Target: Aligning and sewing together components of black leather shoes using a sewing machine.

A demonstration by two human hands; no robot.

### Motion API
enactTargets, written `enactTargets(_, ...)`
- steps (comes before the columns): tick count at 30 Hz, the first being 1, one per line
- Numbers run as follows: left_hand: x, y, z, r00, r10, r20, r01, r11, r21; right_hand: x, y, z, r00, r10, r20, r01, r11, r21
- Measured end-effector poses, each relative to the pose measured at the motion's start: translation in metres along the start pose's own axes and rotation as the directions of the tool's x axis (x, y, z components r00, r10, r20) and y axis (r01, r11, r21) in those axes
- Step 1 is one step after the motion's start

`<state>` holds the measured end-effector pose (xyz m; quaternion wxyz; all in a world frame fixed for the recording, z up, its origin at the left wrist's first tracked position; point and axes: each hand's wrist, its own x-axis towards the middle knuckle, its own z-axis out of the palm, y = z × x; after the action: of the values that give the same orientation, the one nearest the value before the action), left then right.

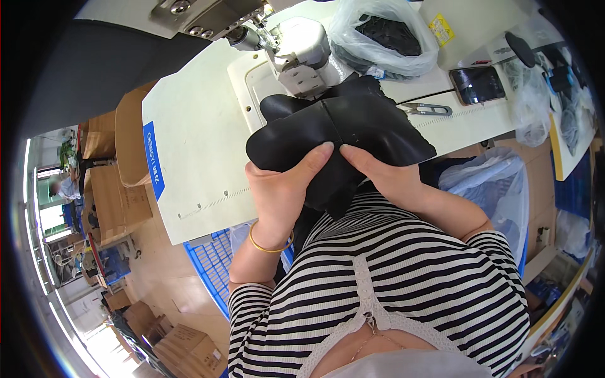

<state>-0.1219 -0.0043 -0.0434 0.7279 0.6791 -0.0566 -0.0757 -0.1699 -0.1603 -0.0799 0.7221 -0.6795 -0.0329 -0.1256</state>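
Observation:
Both my hands grip a piece of black, smooth material [372, 123] with a seam running down its middle. My left hand [280, 189] has its thumb on top, just left of the seam, with the fingers hidden underneath. On the other side of the seam, my right hand [391, 179] pinches the piece the same way, thumb tips nearly meeting. The far part of the black piece lies on the table by the head of a sewing machine [299, 57]; part of it hangs toward my lap.
A clear plastic bag [384, 38] of black pieces stands behind, right of the machine. Thread snips [428, 109] and a phone [477, 85] lie on the white table [189, 157]. Blue baskets [211, 268] are below its edge. Cardboard boxes [116, 195] stand at left.

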Motion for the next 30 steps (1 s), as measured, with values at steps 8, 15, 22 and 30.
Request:
enactTargets(8, 0.0032, 0.004, 0.0019, 0.986, -0.164, 0.021, 0.164, 0.95, -0.265, 0.0015, 0.0002, 0.0, 0.996, 0.068, -0.05, -0.065, 0.995, 0.076)
enactTargets(15, 0.0045, -0.0011, 0.0036, 0.989, -0.128, 0.071, 0.137, 0.981, -0.137, 0.0014, 0.0008, -0.0016, 0.996, 0.065, -0.056, -0.061, 0.996, 0.065)
enactTargets(22, 0.0037, -0.0014, 0.0029, 0.989, -0.12, 0.084, 0.132, 0.978, -0.162, 0.0001, 0.0024, -0.0009, 0.995, 0.074, -0.066, -0.068, 0.995, 0.077)
enactTargets(30, 0.0007, 0.0, 0.0011, 0.976, -0.21, 0.058, 0.217, 0.923, -0.319, -0.0026, 0.0067, -0.0012, 0.998, 0.04, -0.057, -0.041, 0.999, -0.006)
